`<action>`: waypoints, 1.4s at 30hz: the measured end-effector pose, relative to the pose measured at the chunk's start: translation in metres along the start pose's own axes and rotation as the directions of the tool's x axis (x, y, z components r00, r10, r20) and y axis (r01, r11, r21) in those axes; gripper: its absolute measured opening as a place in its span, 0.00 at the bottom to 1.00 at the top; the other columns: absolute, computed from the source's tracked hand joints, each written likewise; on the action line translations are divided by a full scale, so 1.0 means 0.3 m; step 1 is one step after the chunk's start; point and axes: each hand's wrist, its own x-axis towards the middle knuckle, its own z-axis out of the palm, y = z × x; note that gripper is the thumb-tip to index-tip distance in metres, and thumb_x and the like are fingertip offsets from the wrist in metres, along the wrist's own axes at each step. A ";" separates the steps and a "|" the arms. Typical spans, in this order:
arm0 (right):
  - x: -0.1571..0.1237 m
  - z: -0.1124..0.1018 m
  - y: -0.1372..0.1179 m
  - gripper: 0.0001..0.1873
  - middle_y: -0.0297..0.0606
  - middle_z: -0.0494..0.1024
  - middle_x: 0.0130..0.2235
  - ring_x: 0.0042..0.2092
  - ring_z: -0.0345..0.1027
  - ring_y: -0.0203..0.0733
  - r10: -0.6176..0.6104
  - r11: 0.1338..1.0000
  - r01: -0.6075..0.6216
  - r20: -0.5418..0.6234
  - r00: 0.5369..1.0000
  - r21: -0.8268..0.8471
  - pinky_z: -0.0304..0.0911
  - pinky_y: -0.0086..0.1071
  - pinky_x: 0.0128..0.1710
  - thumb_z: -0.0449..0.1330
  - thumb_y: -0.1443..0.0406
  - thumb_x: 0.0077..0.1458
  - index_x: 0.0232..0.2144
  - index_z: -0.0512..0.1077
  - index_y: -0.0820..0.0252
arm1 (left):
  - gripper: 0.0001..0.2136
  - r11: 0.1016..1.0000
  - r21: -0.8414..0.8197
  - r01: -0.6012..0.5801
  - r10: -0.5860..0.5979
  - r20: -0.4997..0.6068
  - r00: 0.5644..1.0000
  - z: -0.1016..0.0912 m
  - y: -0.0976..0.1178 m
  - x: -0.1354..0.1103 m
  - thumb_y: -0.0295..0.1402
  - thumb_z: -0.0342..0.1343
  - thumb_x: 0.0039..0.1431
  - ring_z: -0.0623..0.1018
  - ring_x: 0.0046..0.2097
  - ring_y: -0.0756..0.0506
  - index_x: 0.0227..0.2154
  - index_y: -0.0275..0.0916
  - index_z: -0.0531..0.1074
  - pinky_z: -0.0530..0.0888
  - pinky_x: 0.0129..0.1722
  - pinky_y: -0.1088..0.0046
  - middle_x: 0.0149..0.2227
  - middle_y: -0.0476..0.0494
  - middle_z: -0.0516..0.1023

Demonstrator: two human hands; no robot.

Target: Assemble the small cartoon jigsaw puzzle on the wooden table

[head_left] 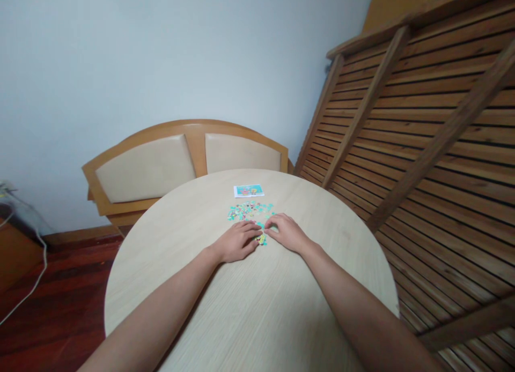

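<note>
My left hand (239,241) lies palm down on the table, its fingers stretched out over a small cluster of yellow and green jigsaw pieces (262,239), partly covering it. From the other side, my right hand (286,232) reaches to the same cluster with thumb and forefinger drawn together in a pinch. Whatever is between those fingertips is too small to make out. Just beyond the hands, many loose jigsaw pieces (245,210) in turquoise, white and pink are scattered. A picture card (249,191), mostly turquoise with coloured figures, lies flat behind them.
The round pale wooden table (169,238) fills the middle. Behind it stands a headboard (196,146) with cream panels, against a white wall (181,50). A slatted wooden frame (402,130) leans at the right. At the left, a white cable (42,267) trails over the dark red floor (72,286).
</note>
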 end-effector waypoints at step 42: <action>0.004 -0.031 -0.010 0.16 0.38 0.82 0.41 0.48 0.72 0.46 -0.023 0.997 0.026 0.042 0.999 -0.079 0.62 0.40 0.53 0.62 0.65 0.54 0.47 0.77 0.57 | 0.22 0.996 0.075 0.046 -0.048 0.027 0.998 -0.023 0.039 -0.001 0.45 0.43 0.69 0.65 0.63 0.37 0.59 0.42 0.67 0.62 0.63 0.54 0.61 0.38 0.68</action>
